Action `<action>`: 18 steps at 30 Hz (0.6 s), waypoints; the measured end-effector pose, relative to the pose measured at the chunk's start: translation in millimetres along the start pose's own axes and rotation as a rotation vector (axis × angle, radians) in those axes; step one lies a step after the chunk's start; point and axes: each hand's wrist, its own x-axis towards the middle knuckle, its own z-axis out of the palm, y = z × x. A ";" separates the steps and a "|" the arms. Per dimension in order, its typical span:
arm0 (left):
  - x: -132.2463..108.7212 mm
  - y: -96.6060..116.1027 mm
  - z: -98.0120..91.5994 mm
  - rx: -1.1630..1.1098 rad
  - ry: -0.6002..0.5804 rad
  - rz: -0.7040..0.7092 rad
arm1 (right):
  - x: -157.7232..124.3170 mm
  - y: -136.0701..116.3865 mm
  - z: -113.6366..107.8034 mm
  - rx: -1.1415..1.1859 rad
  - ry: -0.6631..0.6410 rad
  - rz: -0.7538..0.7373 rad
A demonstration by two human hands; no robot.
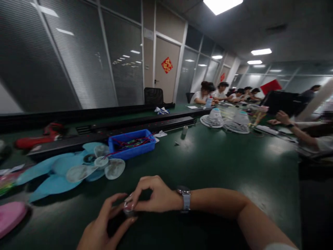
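My left hand [100, 224] comes in from the bottom edge, its thumb and fingers curved around a small round silvery object [128, 210]. From the other side, my right hand [157, 196] pinches the same object between thumb and fingertips. Fingers cover much of it, so I cannot tell its exact kind. A wristwatch [185, 200] is on my right wrist. Beyond my hands lie light-blue fan blades [58, 166] and, on top of them, a smaller pale translucent fan blade set [101, 163].
A blue bin [135, 150] holds wires and green boards. A pink piece [11, 215] lies at the left edge, with a red power tool [36, 140] behind. White fan cages [214, 119] stand further right on the green table [221, 163]. Several people sit along it.
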 end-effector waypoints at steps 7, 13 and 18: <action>4.8 14.0 -3.9 -0.045 -0.110 -0.016 | 3.9 -15.9 -7.3 0.130 0.031 0.004; 5.0 20.5 -7.3 -0.071 -0.132 -0.052 | -2.2 3.5 -43.0 0.198 0.085 0.188; 4.8 14.6 -5.1 -0.063 -0.135 -0.058 | -25.2 29.6 -60.6 -0.045 -0.047 0.260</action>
